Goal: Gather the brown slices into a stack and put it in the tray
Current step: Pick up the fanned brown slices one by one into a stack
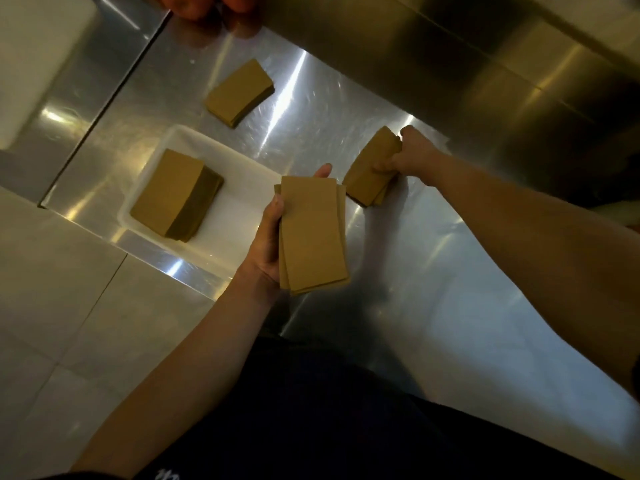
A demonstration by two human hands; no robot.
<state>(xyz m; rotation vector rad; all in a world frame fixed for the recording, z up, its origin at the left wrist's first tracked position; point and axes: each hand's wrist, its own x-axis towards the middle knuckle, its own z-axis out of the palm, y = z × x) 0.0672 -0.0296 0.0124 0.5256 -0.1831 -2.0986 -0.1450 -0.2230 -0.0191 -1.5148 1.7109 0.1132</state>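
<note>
My left hand [268, 242] holds a loose stack of brown slices [311, 233] above the steel table, palm up, with the slices slightly fanned. My right hand [410, 157] grips another small pile of brown slices [369, 174] that rests on the table to the right. A white tray [239, 168] sits left of my left hand and holds a thick stack of brown slices [173, 194] at its left side. A further pile of slices [239, 91] lies on the table beyond the tray.
The steel table [398, 289] has its left edge next to a tiled floor [52, 289]. A white container [38, 57] stands at the upper left. Something orange [207, 5] shows at the top edge. A steel wall [485, 81] rises behind the table.
</note>
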